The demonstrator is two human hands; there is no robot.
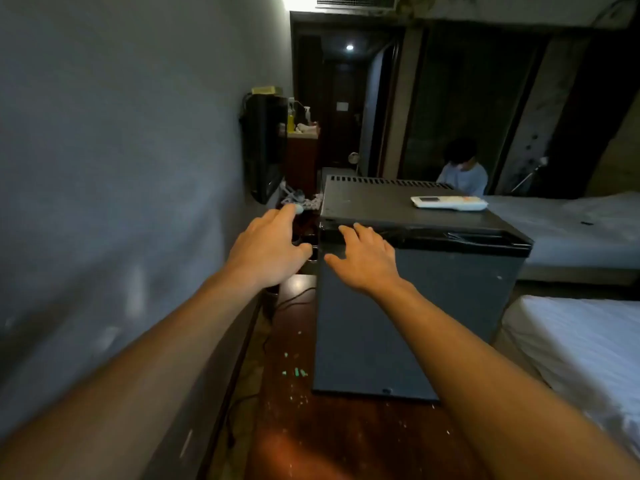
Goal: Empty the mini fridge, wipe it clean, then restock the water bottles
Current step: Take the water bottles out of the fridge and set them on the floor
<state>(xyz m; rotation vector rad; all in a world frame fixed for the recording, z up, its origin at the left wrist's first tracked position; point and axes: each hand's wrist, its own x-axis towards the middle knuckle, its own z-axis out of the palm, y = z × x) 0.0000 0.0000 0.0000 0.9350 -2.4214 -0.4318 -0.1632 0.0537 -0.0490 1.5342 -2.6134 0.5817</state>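
Both hands at the closed mini fridge

The mini fridge is seen standing upright on a dark reddish wooden surface, with its grey door closed and turned toward the camera. It is set between a grey wall on the left and a white bed on the right. A row of vent slots is noted along the rear of its top panel. A white remote control is laid flat on that panel, toward the right side.

Right hand: held out palm down, fingers straight and spread. The fingertips are placed at the black strip along the top of the door, near its left corner. Nothing is grasped. Whether the tips press on the strip cannot be told.

Left hand: extended just left of the fridge's upper left corner, fingers straight and relaxed, nothing held. It is kept apart from the fridge body.

A dark cable is seen trailing over the wooden surface beside the fridge's left side. Pale green flecks are scattered on the wood near the lower left corner. A dark television is mounted on the wall further back. A second bed is seen behind the fridge, and a person in a light top is seated beyond it
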